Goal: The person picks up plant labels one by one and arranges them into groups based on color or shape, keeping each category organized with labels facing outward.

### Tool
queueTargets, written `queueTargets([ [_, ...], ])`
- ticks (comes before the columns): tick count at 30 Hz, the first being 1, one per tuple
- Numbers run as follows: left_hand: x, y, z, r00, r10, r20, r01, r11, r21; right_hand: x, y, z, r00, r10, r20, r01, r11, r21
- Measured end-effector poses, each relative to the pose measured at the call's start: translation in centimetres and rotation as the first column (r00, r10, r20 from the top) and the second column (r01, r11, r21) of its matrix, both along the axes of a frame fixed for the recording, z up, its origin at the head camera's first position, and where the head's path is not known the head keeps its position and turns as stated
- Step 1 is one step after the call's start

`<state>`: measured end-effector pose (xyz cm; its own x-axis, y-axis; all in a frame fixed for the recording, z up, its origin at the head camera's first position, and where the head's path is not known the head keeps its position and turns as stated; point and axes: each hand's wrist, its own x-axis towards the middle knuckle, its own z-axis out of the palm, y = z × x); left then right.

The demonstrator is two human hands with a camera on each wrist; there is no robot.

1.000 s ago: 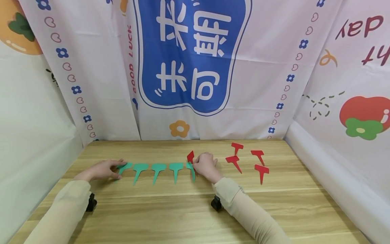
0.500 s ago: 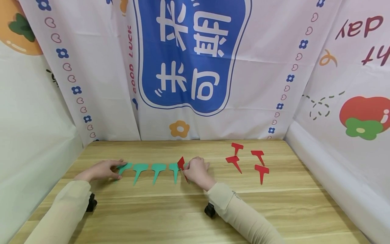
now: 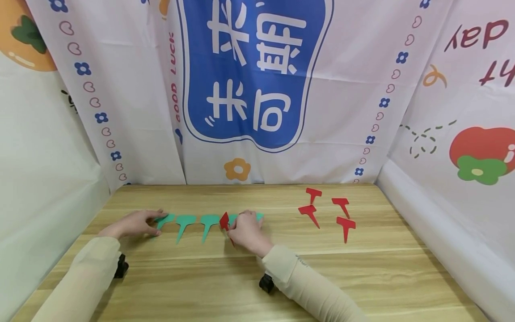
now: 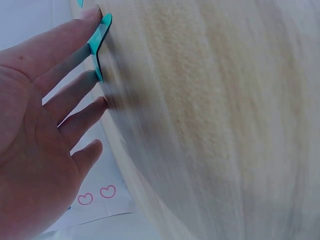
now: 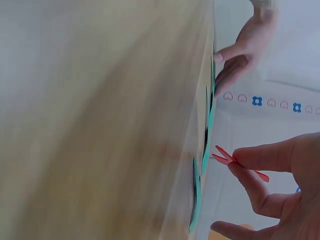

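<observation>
My right hand pinches a red T-shaped plant label between thumb and index finger. In the right wrist view that red label is held just off the table, tilted, close to the green labels. A row of several green T-shaped plant labels lies on the wooden table; the third green label shows fully, while my right hand partly covers those at the right end. At the row's left end my left hand touches the leftmost green label, its fingers fairly straight. The left wrist view shows this green label at the fingertips.
Several more red labels lie scattered to the right, among them a front one and a back one. The wooden table ends at a printed cloth backdrop, with cloth walls on both sides.
My right hand has moved left along the green row, carrying the red label from the right end to beside the third and fourth green labels. My left hand has stayed still.
</observation>
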<state>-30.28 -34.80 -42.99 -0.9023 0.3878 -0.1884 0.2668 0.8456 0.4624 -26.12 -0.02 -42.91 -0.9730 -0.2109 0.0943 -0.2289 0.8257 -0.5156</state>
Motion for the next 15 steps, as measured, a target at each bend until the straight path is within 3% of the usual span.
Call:
queueTargets([
  [15, 0.0, 0.0, 0.0, 1.000, -0.007, -0.006, 0.007, 1.000, 0.000, 1.8, -3.5, 0.0, 0.997, 0.071, -0.044, -0.067, 0.994, 0.090],
])
